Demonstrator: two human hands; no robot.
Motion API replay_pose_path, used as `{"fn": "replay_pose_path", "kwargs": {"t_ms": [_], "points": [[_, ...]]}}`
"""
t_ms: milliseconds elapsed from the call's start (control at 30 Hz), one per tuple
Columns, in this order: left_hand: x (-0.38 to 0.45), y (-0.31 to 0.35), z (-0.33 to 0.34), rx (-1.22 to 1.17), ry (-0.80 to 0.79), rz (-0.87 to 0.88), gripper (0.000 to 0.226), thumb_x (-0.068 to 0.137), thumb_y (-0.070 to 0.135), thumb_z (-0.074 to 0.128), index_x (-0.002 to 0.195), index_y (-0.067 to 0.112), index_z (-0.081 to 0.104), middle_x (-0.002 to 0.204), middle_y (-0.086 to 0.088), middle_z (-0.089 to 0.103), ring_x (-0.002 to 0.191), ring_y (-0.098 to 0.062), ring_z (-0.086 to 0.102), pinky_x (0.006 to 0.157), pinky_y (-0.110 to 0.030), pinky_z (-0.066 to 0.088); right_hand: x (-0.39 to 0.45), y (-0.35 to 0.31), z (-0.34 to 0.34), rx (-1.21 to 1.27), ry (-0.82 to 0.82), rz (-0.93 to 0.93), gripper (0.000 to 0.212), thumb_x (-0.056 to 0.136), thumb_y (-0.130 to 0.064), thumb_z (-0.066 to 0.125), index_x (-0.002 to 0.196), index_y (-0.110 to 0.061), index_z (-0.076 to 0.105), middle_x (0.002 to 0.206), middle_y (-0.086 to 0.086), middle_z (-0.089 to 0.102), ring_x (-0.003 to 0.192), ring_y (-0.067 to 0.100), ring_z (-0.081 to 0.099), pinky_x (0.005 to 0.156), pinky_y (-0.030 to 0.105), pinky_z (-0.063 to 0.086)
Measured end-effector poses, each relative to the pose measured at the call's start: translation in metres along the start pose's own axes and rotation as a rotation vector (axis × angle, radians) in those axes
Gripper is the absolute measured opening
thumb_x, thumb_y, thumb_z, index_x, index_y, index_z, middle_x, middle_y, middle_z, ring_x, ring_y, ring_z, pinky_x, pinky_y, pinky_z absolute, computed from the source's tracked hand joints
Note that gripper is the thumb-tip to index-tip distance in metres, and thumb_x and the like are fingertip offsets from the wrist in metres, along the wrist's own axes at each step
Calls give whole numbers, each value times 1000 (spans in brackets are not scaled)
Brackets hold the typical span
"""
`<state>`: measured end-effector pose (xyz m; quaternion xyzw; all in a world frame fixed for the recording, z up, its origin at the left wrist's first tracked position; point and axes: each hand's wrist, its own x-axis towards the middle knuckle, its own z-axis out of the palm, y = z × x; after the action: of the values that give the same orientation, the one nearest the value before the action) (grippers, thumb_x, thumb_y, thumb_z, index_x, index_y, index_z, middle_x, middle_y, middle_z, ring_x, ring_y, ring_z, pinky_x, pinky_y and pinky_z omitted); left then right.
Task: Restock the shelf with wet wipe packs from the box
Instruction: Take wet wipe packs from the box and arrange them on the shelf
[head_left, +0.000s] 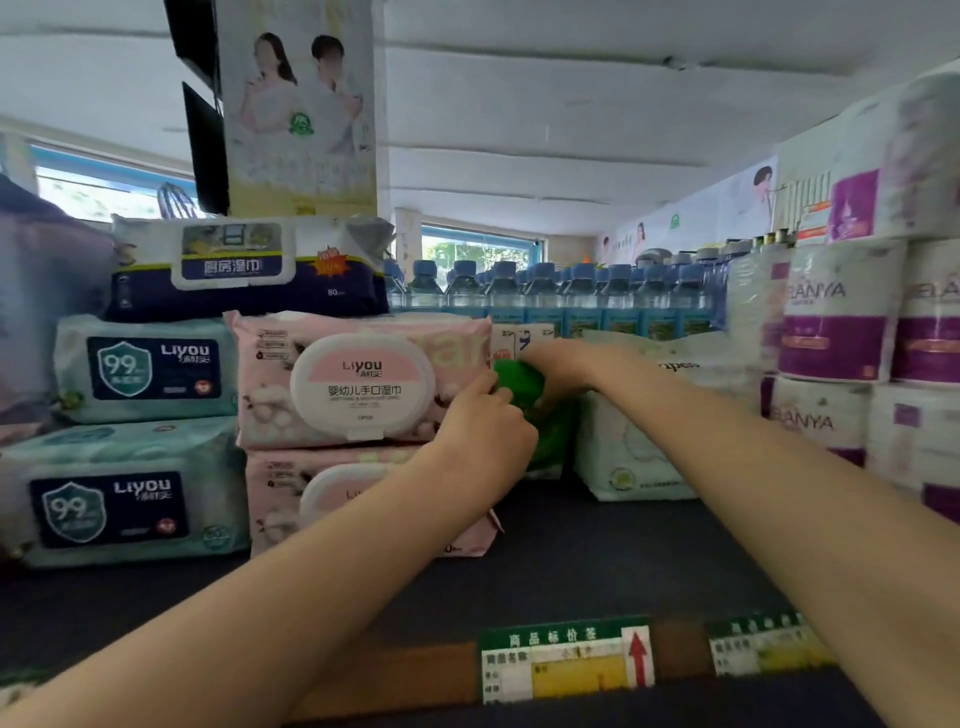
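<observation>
Green wet wipe pack (524, 410) stands on end between the pink Liyou packs (358, 382) and a white pack (623, 447), its long axis upright; left hand (480, 421) pinches its near edge, right hand (558, 364) grips the top, both equally close

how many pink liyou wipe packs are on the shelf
2. The upper pink pack lies on top of the lower pink pack, beside the teal packs. The left hand touches the upper pack's right end. More may be hidden behind.
</observation>
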<state>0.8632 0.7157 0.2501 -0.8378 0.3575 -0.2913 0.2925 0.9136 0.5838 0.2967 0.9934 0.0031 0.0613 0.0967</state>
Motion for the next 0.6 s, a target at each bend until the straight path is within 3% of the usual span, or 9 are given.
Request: {"fn": "replay_pose_path", "kwargs": {"t_ms": [133,267,333,433,600], "points": [[3,1,-1,-15,-2,-10,26,94,13,44,114,9,61,125,-7,60,119,-25,46,107,-37,23,11,9,16,42,212,-39,39,87,-32,59,122,-16,50,126,8,57,115,26,53,97,35,39],[3,0,-1,-30,13,-9,26,95,12,43,114,10,61,124,-7,60,118,-24,47,107,-36,24,11,9,9,200,127,-79,18,89,-20,56,107,-20,52,114,9,59,100,21,53,81,26,38],[2,1,-1,-30,9,-16,26,95,12,42,113,10,61,123,-7,61,118,-24,47,107,-36,23,13,9,5,188,50,-64,29,87,-19,60,115,-19,51,117,7,56,100,20,50,85,28,40],[0,2,-2,-29,5,-23,24,95,15,43,111,11,62,122,-6,62,118,-24,48,107,-37,23,20,5,13,72,-83,-31,52,82,-19,65,131,-17,44,134,6,48,123,25,45,103,39,37],[2,2,-2,-31,-1,-19,24,94,14,45,111,11,62,121,-6,62,118,-24,48,107,-37,24,18,5,7,106,-145,-37,57,80,-16,67,132,-17,44,134,5,49,122,25,45,104,39,38]]}}
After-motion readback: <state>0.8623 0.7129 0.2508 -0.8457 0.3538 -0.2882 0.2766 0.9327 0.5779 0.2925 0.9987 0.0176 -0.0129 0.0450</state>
